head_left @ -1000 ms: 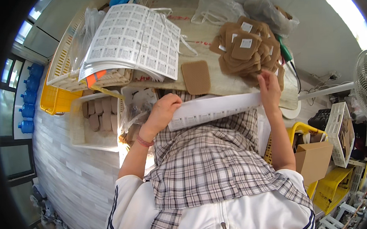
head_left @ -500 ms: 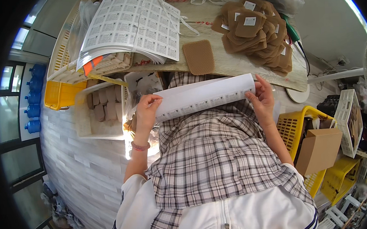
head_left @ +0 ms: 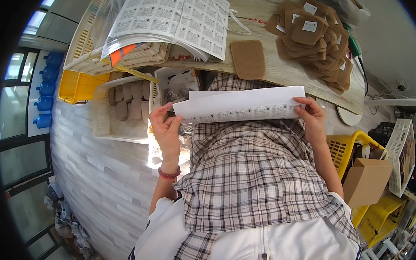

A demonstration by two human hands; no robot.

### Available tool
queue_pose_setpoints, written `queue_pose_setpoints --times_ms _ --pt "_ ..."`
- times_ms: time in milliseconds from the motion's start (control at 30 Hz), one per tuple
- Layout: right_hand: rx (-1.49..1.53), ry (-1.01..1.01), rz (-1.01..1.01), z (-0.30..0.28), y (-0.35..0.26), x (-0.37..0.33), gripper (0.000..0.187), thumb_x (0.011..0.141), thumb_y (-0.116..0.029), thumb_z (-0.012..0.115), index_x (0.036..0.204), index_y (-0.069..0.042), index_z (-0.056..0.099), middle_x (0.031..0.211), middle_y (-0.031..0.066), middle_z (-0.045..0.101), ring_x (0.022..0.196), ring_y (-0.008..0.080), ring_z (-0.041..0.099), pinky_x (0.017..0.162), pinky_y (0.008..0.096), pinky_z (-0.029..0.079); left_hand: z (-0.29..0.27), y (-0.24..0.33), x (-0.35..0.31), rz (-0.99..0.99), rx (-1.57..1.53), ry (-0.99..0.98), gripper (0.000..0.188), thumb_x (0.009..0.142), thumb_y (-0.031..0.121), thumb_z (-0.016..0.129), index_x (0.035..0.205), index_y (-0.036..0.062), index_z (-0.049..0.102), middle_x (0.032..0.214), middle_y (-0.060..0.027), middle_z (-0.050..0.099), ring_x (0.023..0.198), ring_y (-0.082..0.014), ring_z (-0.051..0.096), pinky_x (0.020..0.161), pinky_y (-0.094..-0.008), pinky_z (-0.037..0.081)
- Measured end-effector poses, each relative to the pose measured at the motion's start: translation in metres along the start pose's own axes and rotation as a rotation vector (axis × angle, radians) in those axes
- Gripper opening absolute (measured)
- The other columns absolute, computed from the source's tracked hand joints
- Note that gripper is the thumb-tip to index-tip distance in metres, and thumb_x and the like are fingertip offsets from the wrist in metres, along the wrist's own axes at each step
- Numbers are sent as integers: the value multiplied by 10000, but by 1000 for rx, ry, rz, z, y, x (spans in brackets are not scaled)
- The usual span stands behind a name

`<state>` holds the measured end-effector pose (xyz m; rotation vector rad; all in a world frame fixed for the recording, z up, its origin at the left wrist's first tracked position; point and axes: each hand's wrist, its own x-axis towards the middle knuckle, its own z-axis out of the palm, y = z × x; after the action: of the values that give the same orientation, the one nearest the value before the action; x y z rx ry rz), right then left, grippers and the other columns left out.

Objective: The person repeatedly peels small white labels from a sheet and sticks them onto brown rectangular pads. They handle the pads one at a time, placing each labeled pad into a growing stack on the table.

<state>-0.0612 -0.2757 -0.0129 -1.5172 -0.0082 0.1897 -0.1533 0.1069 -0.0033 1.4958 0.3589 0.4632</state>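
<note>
A folded sheet of printed labels (head_left: 240,104) is stretched above my lap, its white back mostly up and a printed row along the near edge. My left hand (head_left: 166,127) pinches its left end between thumb and fingers. At the right end, my right hand (head_left: 313,115) grips it the same way. Beyond the sheet, a single brown textured pad (head_left: 248,60) lies at the table's near edge. A heap of similar brown pads (head_left: 314,40), several bearing small white labels, sits to the right. A stack of printed label sheets (head_left: 168,20) rests at the far left.
The wooden table (head_left: 264,31) stands ahead of me. Beneath the label stack is a cream plastic basket (head_left: 86,49). A white crate (head_left: 105,129) of brown pads is at lower left. On my right are a yellow basket (head_left: 338,146) and a cardboard box (head_left: 368,182).
The sheet looks narrower and more level now, with its folded layers drawn closer together. Both hands still hold its ends. The surroundings have shifted rightward in the view.
</note>
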Motion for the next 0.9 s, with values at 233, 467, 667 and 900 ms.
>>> queue_pose_setpoints --times_ms 233,467,667,900 --pt "95 46 84 0 -3 2 265 888 62 670 1144 -1 698 1024 0 646 905 75 572 840 214 472 -12 -5 2 -100 -11 -163 262 887 -94 632 1132 -3 608 1081 -87 666 938 -113 636 882 -242 499" --pt "-78 -173 -73 -7 -31 4 384 814 71 747 1185 -19 700 1038 -2 557 972 100 551 847 215 453 -9 17 18 -337 -47 -320 310 847 -121 634 1146 -50 669 1077 -96 694 978 -133 647 889 -246 514" --pt "-301 -126 -79 -10 -46 5 428 718 0 833 1126 -97 746 902 -21 574 828 91 548 711 244 450 -3 34 15 -311 39 -281 404 820 -153 615 1210 -59 662 1106 -114 694 974 -148 662 873 -259 538" --pt "-577 -103 -52 -14 -66 -5 254 676 -38 862 903 -63 752 825 20 580 773 124 549 691 261 449 -7 52 8 -387 231 -354 302 834 -109 643 1123 -42 698 1068 -92 700 932 -118 655 832 -236 533"
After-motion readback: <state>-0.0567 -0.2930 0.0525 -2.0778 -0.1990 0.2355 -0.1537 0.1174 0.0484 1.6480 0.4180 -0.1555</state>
